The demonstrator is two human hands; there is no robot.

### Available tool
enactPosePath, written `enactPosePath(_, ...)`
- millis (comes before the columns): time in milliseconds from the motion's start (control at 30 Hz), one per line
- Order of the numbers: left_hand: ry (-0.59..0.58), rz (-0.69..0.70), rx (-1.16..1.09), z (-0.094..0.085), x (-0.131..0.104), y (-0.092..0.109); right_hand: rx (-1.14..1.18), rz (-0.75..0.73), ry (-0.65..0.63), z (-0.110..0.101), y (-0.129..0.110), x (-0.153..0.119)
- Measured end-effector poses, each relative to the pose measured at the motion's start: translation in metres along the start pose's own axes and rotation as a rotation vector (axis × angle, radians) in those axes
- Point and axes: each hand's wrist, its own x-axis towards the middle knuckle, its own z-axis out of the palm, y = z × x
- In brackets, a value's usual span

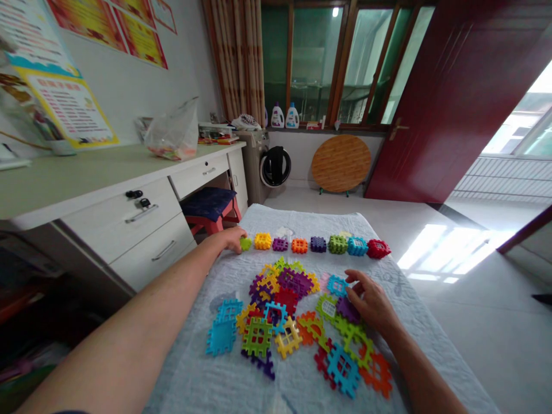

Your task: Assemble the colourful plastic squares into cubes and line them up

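Observation:
At the left end of a row of small toy blocks, my left hand [234,238] closes its fingers around a light green block [245,244]. The row runs right through a yellow block [263,241], an orange block [299,246] and others to a red block [378,249]. My right hand [368,296] hovers over the right side of the loose pieces, fingers apart and slightly curved. Its fingertips are close to a blue square frame piece [337,285], and a purple piece [347,310] is partly hidden below it; whether it touches them I cannot tell.
Flat interlocking pieces in many colours, such as a green window piece [257,337] and a blue one [344,370], lie heaped on the cloth-covered table [202,385]. To the left are a white desk [125,230] and a stool [210,204]. A washing machine [254,167] stands behind.

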Motion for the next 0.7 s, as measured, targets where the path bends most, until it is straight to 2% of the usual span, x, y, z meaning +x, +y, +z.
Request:
enactPosePath(133, -0.055, 0.025, 0.005, -0.0036, 0.0041, -0.0017, 0.004, -0.003, 0.010, -0.0002, -0.0015, -0.0003)
enactPosePath(300, -0.071, 0.031, 0.030, -0.0031, 0.0055, 0.0018, 0.015, 0.005, 0.013, -0.0002, -0.0025, -0.0002)
enactPosePath(533, -0.012, 0.029, 0.041, -0.0018, 0.0083, 0.0055, 0.018, 0.013, 0.013, -0.0013, -0.0025, -0.0003)
enactPosePath(700, -0.015, 0.019, 0.019, 0.0001, 0.0110, 0.0020, 0.007, 0.022, -0.004, -0.0015, -0.0013, -0.0001)
